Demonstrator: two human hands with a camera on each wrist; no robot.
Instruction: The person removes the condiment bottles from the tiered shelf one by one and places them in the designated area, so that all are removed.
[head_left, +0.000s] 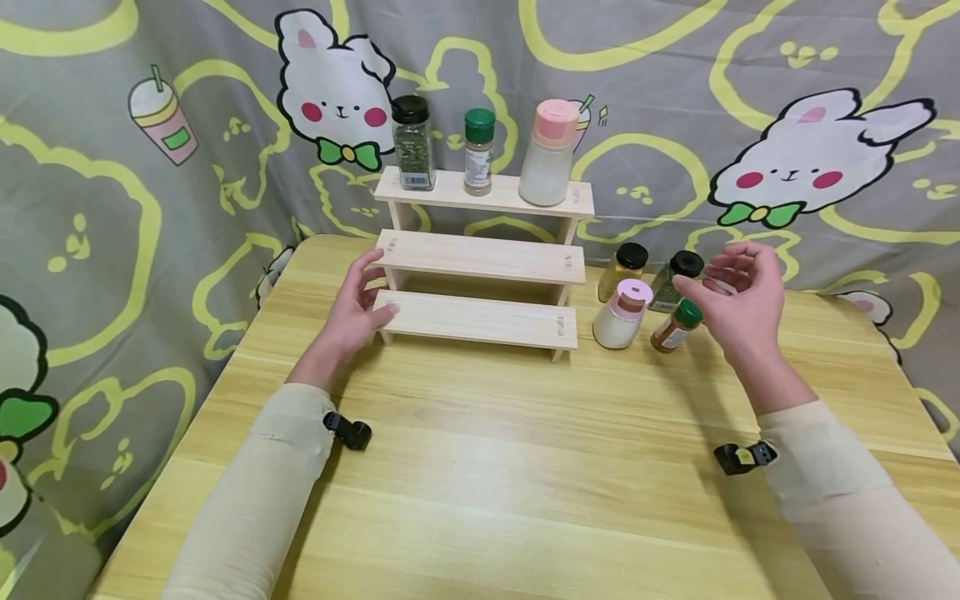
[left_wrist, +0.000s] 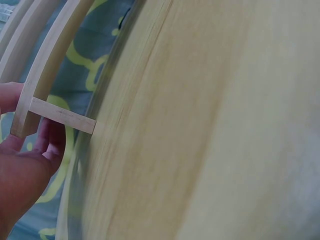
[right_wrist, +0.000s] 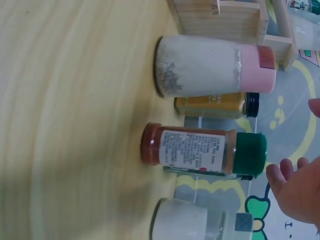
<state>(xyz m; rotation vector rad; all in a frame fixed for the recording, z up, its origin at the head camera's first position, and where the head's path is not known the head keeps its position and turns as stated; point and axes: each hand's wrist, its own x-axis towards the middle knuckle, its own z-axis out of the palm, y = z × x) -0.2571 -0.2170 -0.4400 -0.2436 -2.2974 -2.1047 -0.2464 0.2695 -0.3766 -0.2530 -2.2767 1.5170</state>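
My left hand [head_left: 356, 296] grips the left end of a three-tier wooden shelf rack [head_left: 480, 254]; its thumb lies on the lowest board. In the left wrist view the fingers [left_wrist: 50, 140] wrap around that end. Over the right-hand group of spice jars hovers my right hand [head_left: 746, 300], fingers loosely bent and apart from the lids. Close to it are a green-capped shaker of red-brown spice [head_left: 677, 325] and a black-capped jar [head_left: 675, 282]. A jar with a clear lid [right_wrist: 180, 220] stands nearest the hand's side, mostly hidden by the hand in the head view.
A pink-capped white shaker [head_left: 622, 314] and a yellow spice jar [head_left: 622, 272] stand right of the rack. On the top tier are a herb jar [head_left: 414, 143], a green-capped shaker [head_left: 478, 152] and a large pink-capped jar [head_left: 549, 154]. A patterned curtain [head_left: 637, 50] hangs behind the table [head_left: 480, 467].
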